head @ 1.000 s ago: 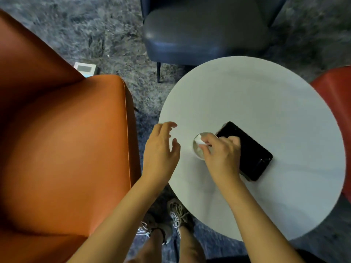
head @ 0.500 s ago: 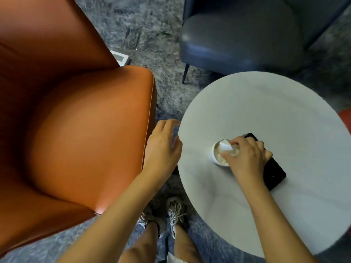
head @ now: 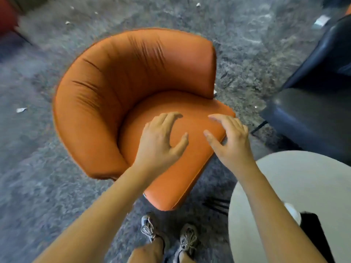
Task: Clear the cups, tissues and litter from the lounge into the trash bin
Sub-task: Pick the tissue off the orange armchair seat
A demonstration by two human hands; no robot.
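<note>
Carpet (head: 38, 186), grey and mottled, fills most of the view, blurred toward the edges. On it stands an orange armchair (head: 106, 103) with a curved, creased back, its seat pointing toward the person's sneakers (head: 150, 228). A round pale table (head: 303, 186) sits at the lower right, and a dark blue chair (head: 313, 114) stands beyond it. Both bare arms reach out over the armchair's seat. The left hand (head: 161, 141) is over the middle of the cushion with fingers loosely spread and bent, holding nothing. The right hand (head: 229, 141) is over the seat's right corner, fingers likewise spread and empty. Whether either palm touches the cushion cannot be told. On the table, a black flat device (head: 315, 238) lies beside a white cup (head: 293, 212), which is mostly hidden behind the right forearm. Small white litter scraps lie well apart on the carpet: one left of the armchair (head: 20, 110), others far behind it (head: 67, 22).
</note>
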